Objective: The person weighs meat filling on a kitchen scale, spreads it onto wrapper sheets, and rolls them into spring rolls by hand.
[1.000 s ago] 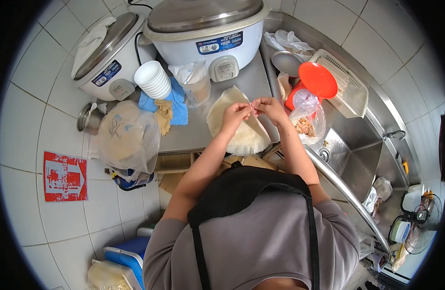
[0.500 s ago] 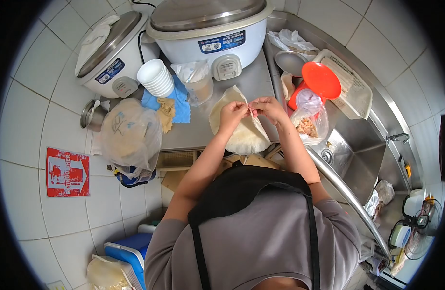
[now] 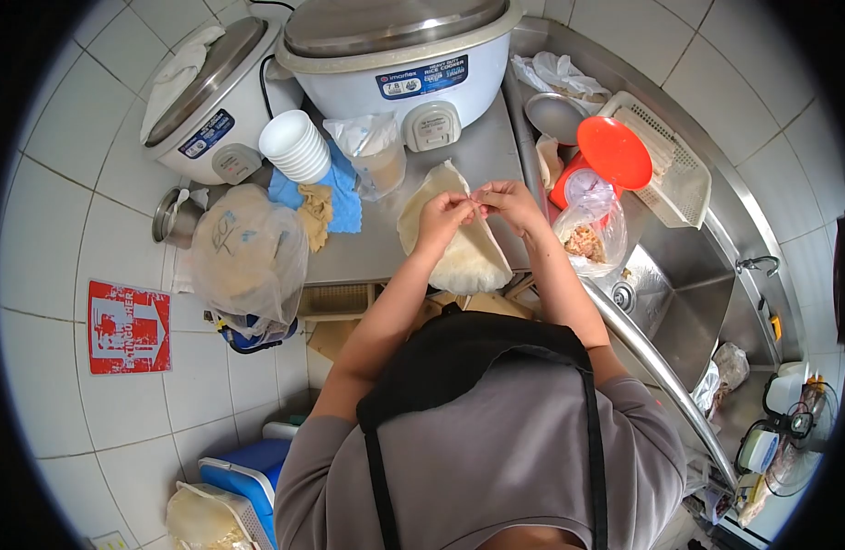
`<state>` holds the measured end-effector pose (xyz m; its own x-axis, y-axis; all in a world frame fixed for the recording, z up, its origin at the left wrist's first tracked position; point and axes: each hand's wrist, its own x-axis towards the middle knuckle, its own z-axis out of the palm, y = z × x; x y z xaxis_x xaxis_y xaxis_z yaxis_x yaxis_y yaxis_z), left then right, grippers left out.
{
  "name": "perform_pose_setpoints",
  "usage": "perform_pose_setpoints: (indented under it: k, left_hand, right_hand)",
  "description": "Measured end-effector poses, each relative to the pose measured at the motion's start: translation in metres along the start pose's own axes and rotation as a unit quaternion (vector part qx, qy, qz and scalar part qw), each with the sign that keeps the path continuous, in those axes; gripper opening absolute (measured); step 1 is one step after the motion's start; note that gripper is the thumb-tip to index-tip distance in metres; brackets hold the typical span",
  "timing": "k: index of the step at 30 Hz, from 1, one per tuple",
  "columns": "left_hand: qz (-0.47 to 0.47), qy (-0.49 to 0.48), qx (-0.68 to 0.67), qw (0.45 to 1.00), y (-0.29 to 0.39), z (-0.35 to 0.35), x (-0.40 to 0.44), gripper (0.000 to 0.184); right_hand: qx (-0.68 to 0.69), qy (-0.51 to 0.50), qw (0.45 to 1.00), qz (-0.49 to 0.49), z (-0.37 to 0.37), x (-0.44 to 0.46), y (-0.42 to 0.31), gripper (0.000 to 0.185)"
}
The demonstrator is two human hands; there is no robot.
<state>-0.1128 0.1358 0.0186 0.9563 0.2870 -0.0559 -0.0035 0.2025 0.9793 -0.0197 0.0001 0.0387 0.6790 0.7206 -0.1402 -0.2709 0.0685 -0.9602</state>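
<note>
Grey metal worktop point(image 3: 367, 246) set against white wall tiles point(image 3: 97, 174), with the large rice cooker point(image 3: 376, 69) at its far side. Left of the large rice cooker, the smaller rice cooker point(image 3: 198, 142), with a white cloth point(image 3: 179, 73) draped on its lid. Just in front of the large rice cooker, from left to right: stacked white bowls point(image 3: 298, 151), a blue cloth point(image 3: 349, 215) with a brown cloth point(image 3: 316, 213) over part of it, then a plastic tub point(image 3: 383, 172). Farther left and nearer the body than the large rice cooker, a bulging plastic bag point(image 3: 248, 238). Right of the large rice cooker, a red lid point(image 3: 615, 151), a white basket point(image 3: 684, 188) and a metal sink point(image 3: 693, 316).

Lying flat on the worktop, in front of the control panel of the large rice cooker: a thin pale sheet point(image 3: 454, 243). Partly covering its upper right, the left hand point(image 3: 445, 218); just past its right edge, the right hand point(image 3: 509, 206). Both drawn narrow, fingertips pinched and meeting by that edge. Cannot tell what sits between them, or whether touching the sheet.
</note>
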Motion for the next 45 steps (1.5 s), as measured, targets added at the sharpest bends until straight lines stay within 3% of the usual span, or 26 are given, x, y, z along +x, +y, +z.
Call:
perform_pose_setpoints:
  k: [4, 10, 16, 22, 28, 30, 32, 34, 40, 45]
  left_hand:
    - [-0.029, 0.015, -0.055, 0.998, 0.008, 0.002, -0.003, 0.016]
    - [-0.024, 0.03, -0.004, 0.999, 0.007, -0.002, -0.002, 0.015]
    - [0.012, 0.038, 0.023, 0.999, 0.0, -0.006, 0.001, 0.013]
    - [0.011, 0.043, -0.043, 0.998, -0.001, -0.008, -0.003, 0.014]
    - [0.005, 0.014, -0.01, 1.0, 0.001, -0.006, -0.004, 0.013]
    - [0.012, 0.006, -0.028, 1.0, -0.003, -0.008, -0.005, 0.012]
    - [0.011, 0.006, -0.06, 0.998, -0.008, -0.011, -0.005, 0.01]
    - [0.003, 0.014, -0.109, 0.994, -0.01, -0.012, -0.008, 0.009]
    - [-0.067, 0.067, -0.371, 0.924, -0.007, -0.025, -0.007, 0.016]
    - [0.012, 0.063, -0.475, 0.878, 0.017, -0.041, -0.022, 0.03]
  right_hand:
    - [-0.029, 0.003, 0.999, -0.013, 0.0, 0.0, 0.0, 0.011]
    - [-0.073, 0.018, 0.997, -0.02, 0.003, -0.001, 0.0, 0.01]
    - [-0.075, 0.092, 0.992, -0.04, 0.004, 0.006, 0.012, 0.015]
    - [-0.08, 0.151, 0.984, -0.056, 0.001, 0.006, 0.015, 0.016]
    - [-0.135, 0.056, 0.986, -0.08, 0.005, 0.004, 0.01, 0.02]
    - [-0.17, 0.067, 0.98, -0.074, -0.001, 0.003, 0.007, 0.017]
    - [-0.255, 0.122, 0.954, -0.098, -0.004, 0.003, 0.006, 0.014]
    - [-0.384, 0.216, 0.885, -0.147, -0.004, 0.001, 0.004, 0.012]
    - [-0.138, 0.216, 0.962, -0.094, 0.007, 0.001, 0.0, 0.017]
    - [-0.031, 0.244, 0.961, -0.125, -0.009, -0.01, -0.018, 0.018]
